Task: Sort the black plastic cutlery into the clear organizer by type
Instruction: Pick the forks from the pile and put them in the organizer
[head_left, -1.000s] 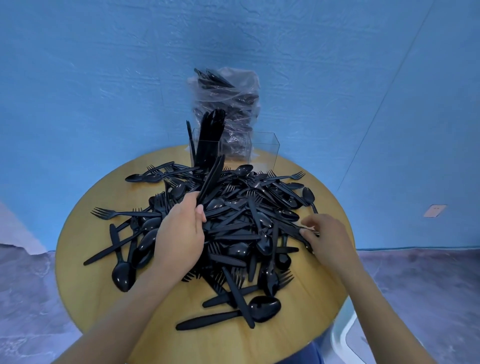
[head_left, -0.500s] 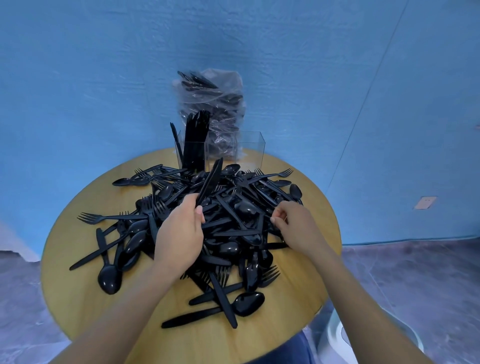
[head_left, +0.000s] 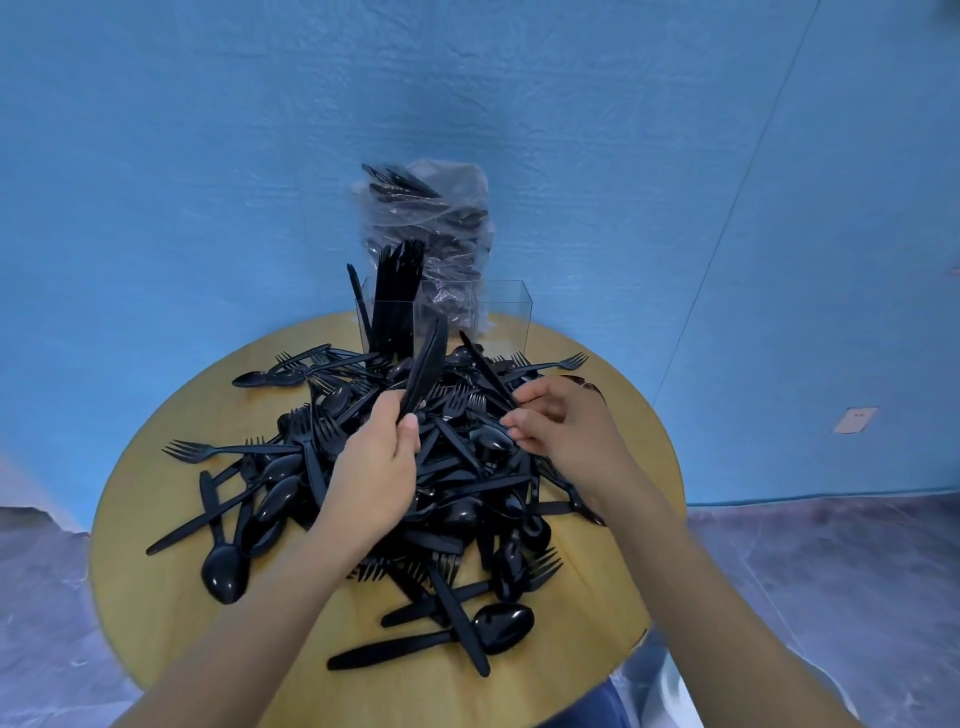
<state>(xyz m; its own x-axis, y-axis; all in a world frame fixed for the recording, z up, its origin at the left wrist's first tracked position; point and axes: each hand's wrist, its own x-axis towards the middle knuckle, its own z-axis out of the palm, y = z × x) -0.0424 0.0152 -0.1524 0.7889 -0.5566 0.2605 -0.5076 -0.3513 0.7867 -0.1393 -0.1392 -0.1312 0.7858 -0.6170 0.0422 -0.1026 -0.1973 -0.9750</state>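
Left hand (head_left: 376, 467) clamps a knife bundle (head_left: 426, 366) for batch drop; right hand (head_left: 563, 428) seems to pinch another knife (head_left: 485, 371). Organizer (head_left: 501, 312) sits behind pile (head_left: 415, 467) on counter (head_left: 156, 519).

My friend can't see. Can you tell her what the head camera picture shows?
A person's left hand grips black knives above a big cutlery pile on a round wooden table, while the right hand picks at the pile. Behind stands a clear organizer with knives in its left slot, and a bag of more cutlery.
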